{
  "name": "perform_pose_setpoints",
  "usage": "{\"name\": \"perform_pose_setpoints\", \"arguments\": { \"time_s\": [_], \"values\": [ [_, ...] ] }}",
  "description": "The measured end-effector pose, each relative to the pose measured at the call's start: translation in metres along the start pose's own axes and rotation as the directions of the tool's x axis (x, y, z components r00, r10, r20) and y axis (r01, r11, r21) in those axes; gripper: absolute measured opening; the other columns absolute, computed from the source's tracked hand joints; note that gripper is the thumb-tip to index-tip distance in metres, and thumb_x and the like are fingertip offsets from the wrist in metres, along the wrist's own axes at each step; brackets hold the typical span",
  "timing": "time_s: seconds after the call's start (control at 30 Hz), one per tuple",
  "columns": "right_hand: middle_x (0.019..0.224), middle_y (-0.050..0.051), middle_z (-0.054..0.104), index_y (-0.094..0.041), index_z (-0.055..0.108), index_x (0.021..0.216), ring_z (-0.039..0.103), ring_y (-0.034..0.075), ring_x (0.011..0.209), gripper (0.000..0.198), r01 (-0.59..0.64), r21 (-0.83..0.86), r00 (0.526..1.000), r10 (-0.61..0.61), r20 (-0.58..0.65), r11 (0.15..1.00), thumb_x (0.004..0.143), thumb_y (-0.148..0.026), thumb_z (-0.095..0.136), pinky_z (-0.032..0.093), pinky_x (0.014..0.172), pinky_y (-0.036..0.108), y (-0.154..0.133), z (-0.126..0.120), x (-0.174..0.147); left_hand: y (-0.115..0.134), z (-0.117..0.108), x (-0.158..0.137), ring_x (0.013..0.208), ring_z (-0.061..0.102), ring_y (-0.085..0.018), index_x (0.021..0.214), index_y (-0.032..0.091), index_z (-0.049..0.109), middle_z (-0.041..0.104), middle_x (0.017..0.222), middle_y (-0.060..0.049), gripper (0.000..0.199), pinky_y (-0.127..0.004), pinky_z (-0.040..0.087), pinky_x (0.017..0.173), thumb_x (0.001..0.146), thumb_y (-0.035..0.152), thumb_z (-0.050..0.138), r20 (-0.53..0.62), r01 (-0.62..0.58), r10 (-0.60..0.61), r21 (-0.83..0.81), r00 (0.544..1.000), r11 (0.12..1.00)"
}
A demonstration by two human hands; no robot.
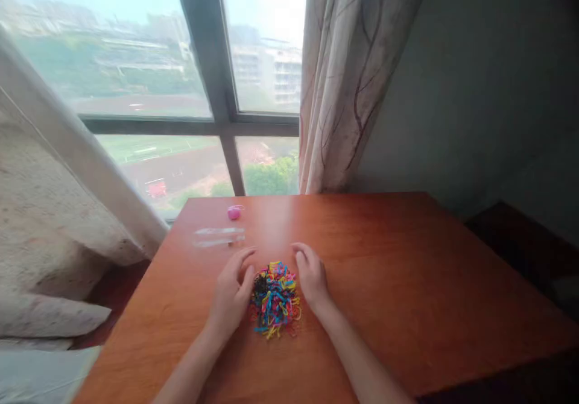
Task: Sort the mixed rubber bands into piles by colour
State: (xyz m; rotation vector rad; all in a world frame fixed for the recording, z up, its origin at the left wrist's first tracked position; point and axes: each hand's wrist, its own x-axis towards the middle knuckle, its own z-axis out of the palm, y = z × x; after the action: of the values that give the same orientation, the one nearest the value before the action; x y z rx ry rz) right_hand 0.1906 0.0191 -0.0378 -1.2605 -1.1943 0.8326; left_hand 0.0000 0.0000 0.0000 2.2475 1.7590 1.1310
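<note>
A heap of small, bright, looped bands, in blue, yellow, pink, red and black, lies on the wooden table. They look like little rubber bands or hair ties; I cannot tell which. My left hand curves round the heap's left side, thumb and fingers apart, with the thumb close to the black bands. On the other side my right hand rests beside the upper right edge of the heap, its fingers curved and parted. Nothing shows in either hand.
Toward the table's far left are a small pink ball-like thing and clear plastic strips or bags. Behind the table stand a window and a patterned curtain. Another curtain hangs at the left.
</note>
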Motion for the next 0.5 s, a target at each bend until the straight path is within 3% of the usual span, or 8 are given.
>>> {"name": "perform_pose_setpoints", "arguments": {
  "time_s": [0.23,0.37,0.5],
  "values": [
    [0.099,0.006,0.072,-0.019,0.067,0.099,0.068,0.019,0.091,0.028,-0.034,0.031,0.999,0.034,0.009,0.999,0.09,-0.034,0.045,0.056,0.076,0.03,0.008,-0.009,0.006,-0.05,-0.042,0.045,0.119,0.055,-0.031,0.119,0.015,0.059,0.061,0.12,-0.013,0.039,-0.047,0.04,0.108,0.083,0.028,0.05,-0.122,0.066,-0.047,0.158,0.991,0.985],
    [0.097,0.006,0.072,-0.019,0.066,0.098,0.069,0.019,0.089,0.027,-0.034,-0.02,0.999,0.035,0.026,0.999,0.09,-0.032,0.043,0.057,0.073,0.029,0.01,-0.007,0.009,-0.081,-0.041,0.061,0.123,0.051,-0.036,0.118,0.016,0.063,0.057,0.127,-0.016,0.043,-0.053,0.036,0.11,0.078,0.03,0.055,-0.069,0.066,-0.05,0.247,0.996,0.967],
    [0.099,0.006,0.071,-0.019,0.066,0.102,0.068,0.02,0.089,0.026,0.027,-0.141,0.996,-0.015,0.086,0.99,0.089,-0.024,0.044,0.056,0.076,0.03,0.007,0.009,0.032,-0.103,-0.031,0.064,0.125,0.049,-0.036,0.116,0.018,0.064,0.057,0.131,-0.015,0.043,-0.053,0.037,0.109,0.078,0.036,0.056,-0.007,0.044,-0.044,0.274,0.999,0.961]
  ]
}}
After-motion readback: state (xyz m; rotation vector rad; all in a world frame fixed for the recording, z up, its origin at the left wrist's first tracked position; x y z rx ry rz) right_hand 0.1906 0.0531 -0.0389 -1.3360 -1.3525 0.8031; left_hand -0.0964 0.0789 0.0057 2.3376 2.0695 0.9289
